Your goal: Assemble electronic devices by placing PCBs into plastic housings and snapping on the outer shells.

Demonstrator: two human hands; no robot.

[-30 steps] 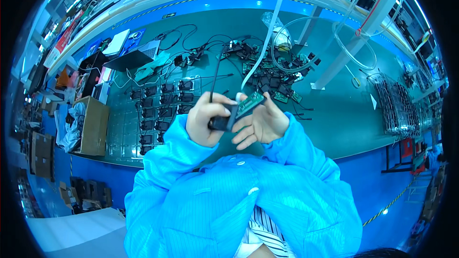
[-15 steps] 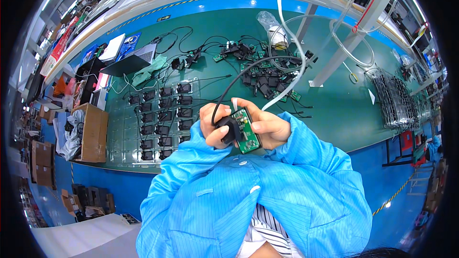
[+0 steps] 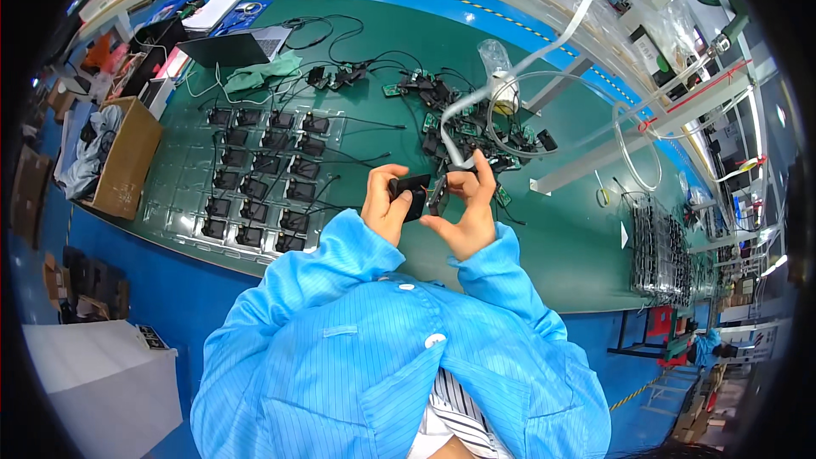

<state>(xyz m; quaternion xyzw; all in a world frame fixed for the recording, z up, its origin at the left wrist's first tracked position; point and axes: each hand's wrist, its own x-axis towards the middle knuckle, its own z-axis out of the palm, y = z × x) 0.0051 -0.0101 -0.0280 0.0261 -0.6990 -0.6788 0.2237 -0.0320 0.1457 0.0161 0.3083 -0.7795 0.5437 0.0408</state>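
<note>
Held in front of my chest, above the green table, is a black plastic housing (image 3: 414,196). My left hand (image 3: 384,202) is closed around it, thumb on its face. Close beside it my right hand (image 3: 467,208) grips a circuit board (image 3: 438,195), now turned nearly edge-on. The index finger of that hand points up, and its thumb lies near the board's lower end. Whether wires join board and housing is too small to tell. Just beyond my right fingers hangs the bent end of a white tube (image 3: 455,140).
Clear trays (image 3: 183,183) with rows of black housings (image 3: 255,189) lie to the left. Loose boards and black parts (image 3: 463,123) are heaped beyond my hands. A metal post (image 3: 565,166) stands right of them, with stacked trays (image 3: 659,251) farther right. A laptop (image 3: 229,47) sits far left.
The circuit board has tilted from showing its green face to nearly edge-on. My right index finger has lifted, and the white tube bends differently. The whole view has shifted and turned.
</note>
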